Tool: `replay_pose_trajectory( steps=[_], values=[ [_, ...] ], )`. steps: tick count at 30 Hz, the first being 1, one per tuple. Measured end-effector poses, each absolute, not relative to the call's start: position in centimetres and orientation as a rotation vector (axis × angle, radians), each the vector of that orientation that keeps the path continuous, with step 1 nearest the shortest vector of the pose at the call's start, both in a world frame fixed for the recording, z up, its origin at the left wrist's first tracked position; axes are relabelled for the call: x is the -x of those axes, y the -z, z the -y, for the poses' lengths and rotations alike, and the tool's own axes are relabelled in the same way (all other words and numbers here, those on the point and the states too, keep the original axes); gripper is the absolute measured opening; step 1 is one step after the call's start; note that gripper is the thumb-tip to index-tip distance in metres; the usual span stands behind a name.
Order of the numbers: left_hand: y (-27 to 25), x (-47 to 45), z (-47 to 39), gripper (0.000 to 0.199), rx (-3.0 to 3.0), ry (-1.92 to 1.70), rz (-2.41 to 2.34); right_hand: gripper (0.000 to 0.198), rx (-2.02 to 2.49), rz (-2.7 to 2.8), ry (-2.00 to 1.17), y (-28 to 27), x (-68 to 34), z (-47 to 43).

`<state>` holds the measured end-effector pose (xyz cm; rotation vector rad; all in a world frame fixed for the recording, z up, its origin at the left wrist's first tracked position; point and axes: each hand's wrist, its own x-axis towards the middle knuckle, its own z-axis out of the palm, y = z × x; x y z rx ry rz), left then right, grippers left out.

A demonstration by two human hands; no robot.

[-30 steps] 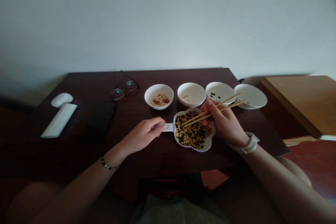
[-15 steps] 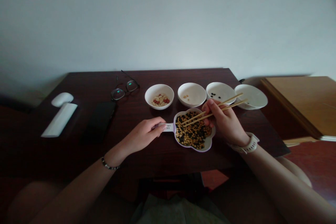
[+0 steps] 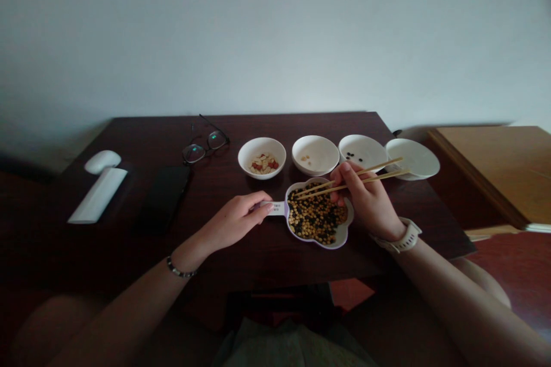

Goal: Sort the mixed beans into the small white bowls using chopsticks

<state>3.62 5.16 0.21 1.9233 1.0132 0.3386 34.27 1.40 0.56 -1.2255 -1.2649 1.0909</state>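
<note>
Right hand (image 3: 365, 200) is moving its gripped chopsticks (image 3: 390, 175) farther (catch unclear), seemingly still choosing beans (image 3: 317, 221); left hand (image 3: 236, 219) is gripping the scoop (image 3: 342, 235).

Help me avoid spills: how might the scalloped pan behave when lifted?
The scalloped pan is probably stiff, looking rigidly moulded. With beans gathered beyond the handle, it may tip; loose and rounded, they could roll.

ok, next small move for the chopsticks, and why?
I'd probably close the chopsticks gently on one bean. The right hand has their tips down at the mixed yellow and black beans, while the left hand grips the handle of the flower-shaped scoop. Whether a bean is already pinched is too small to tell.
</note>
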Motion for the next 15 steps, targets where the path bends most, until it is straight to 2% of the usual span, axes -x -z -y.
replay_pose_trajectory(
  steps=[15],
  values=[
    [0.0,-3.3,-5.2,0.035,-1.917,-0.343,-1.007,0.042,1.13,1.046,-1.09,-1.8,-35.2,-1.3]
  ],
)
